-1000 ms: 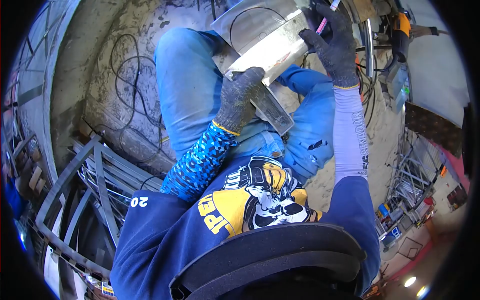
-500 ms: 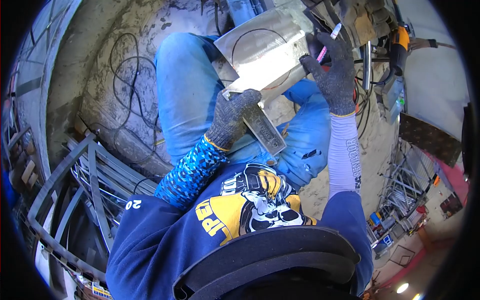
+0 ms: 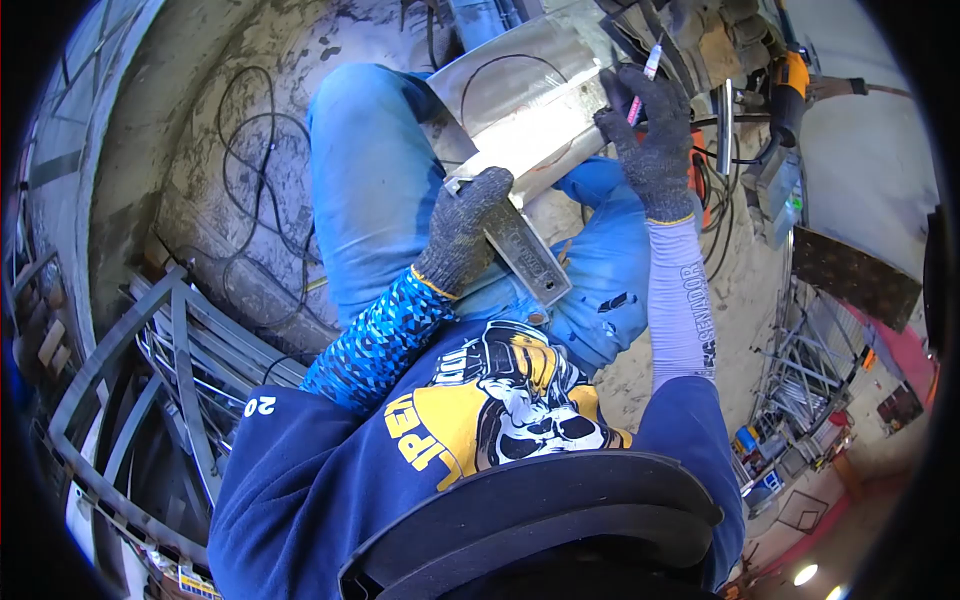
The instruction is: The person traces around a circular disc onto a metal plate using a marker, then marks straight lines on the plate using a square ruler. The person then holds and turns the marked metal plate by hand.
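Observation:
My left hand (image 3: 465,228), in a dark knit glove, is closed around a try square (image 3: 528,262) at the near edge of a shiny metal sheet (image 3: 500,75). The square's handle slants down over my lap, and glare hides most of its blade. A dark curved line is drawn on the sheet, which lies across my legs. My right hand (image 3: 652,150), gloved too, holds a slim white and pink marker (image 3: 652,65) at the sheet's right side. The marker's upper end sticks up past the fingers; its lower end is near the sheet.
A black cable (image 3: 265,170) loops over the dusty floor at left. Steel bars and a metal frame (image 3: 180,370) lie at lower left. An orange and black power tool (image 3: 790,95) rests at upper right, near a shiny metal tube (image 3: 725,130) and more cables.
My right hand and the marker have shifted slightly left and down in view. My left hand stays on the try square, and the sheet has hardly moved.

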Tool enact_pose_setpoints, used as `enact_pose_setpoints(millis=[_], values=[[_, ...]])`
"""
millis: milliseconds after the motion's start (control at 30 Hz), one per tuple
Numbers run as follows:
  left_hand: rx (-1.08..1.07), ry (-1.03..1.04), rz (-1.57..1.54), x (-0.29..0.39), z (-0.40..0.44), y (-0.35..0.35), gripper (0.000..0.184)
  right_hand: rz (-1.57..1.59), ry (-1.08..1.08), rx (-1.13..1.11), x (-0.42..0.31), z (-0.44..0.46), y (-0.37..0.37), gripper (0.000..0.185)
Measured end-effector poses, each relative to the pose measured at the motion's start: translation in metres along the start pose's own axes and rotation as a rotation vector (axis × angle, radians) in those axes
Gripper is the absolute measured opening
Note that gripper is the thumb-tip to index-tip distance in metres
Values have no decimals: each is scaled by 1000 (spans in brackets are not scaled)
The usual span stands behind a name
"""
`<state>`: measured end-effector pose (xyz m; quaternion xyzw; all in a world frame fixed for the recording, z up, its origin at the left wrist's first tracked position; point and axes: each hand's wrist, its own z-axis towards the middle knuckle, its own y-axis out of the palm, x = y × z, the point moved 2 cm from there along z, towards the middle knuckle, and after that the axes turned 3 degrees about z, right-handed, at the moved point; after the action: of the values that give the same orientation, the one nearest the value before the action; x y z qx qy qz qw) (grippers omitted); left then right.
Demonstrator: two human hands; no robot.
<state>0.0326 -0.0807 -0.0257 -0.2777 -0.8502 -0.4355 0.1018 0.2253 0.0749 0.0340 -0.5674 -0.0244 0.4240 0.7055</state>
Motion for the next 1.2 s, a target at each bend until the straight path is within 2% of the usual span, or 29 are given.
enact_pose_setpoints(millis=[367,600,733,1200], values=[[12,42,82,0,3,-1,37,21,3,3,4,-6,2,51],[13,83,92,1,9,0,30,9,-63,11,3,-6,6,47],[-11,105,142,1,17,-2,27,14,-31,-9,5,-5,6,47],[17,52,164,9,17,5,30,-25,-71,19,7,-6,7,45]])
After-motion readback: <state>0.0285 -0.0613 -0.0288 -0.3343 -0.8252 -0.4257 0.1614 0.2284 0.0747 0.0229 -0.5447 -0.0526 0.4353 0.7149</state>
